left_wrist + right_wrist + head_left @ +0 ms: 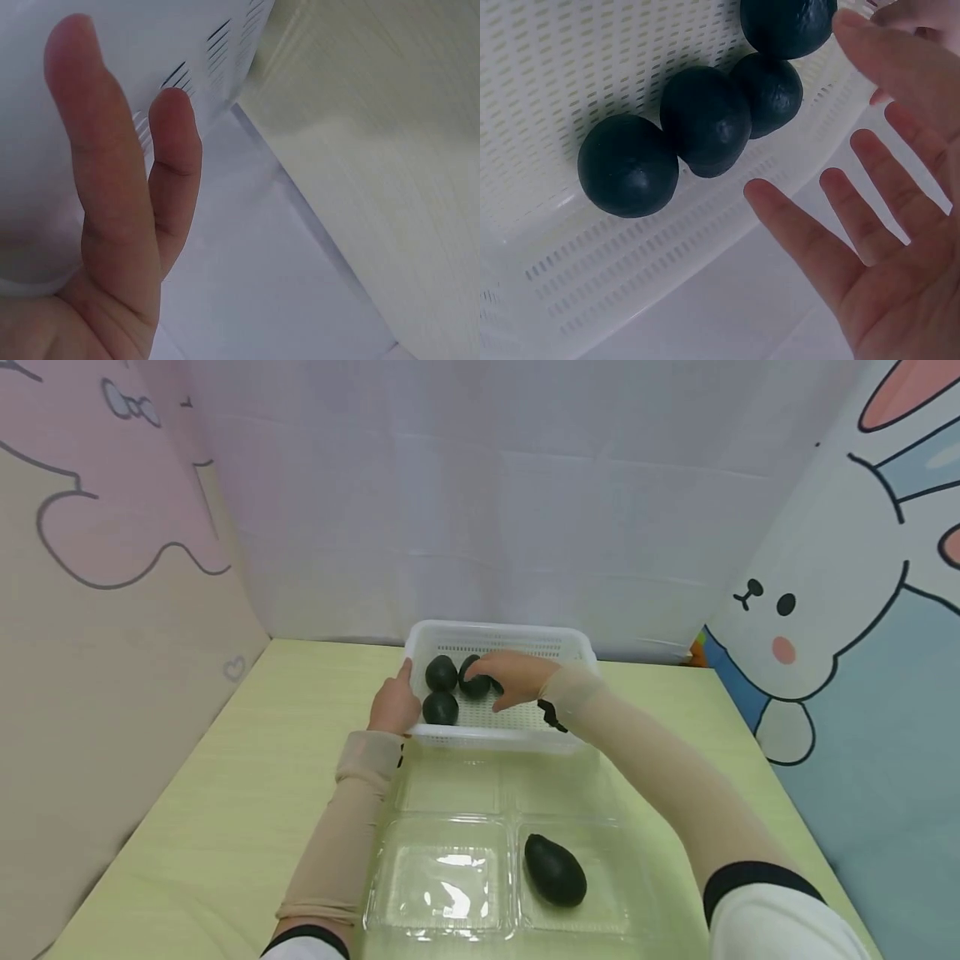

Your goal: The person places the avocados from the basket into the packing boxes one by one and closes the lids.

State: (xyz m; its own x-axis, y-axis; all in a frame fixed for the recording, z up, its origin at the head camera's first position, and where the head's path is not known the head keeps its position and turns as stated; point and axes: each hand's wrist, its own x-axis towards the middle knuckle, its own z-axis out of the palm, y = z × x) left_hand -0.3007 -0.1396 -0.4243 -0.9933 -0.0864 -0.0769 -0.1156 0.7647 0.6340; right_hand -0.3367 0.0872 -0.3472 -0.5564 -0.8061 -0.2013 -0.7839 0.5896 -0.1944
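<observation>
Several dark green avocados lie in the left half of a white perforated plastic basket. My right hand reaches over them from the right. Its fingers are spread in the right wrist view, and a fingertip comes right up to the topmost avocado there. My left hand touches the basket's left side. Two straight fingers show along the outer wall in the left wrist view, while the rest of that hand is mostly hidden. One more avocado lies in the clear tray's right near compartment.
The clear plastic tray, divided into compartments, lies directly in front of the basket on a pale yellow table. A white cloth wall rises behind the basket. Printed cartoon walls flank the table on both sides.
</observation>
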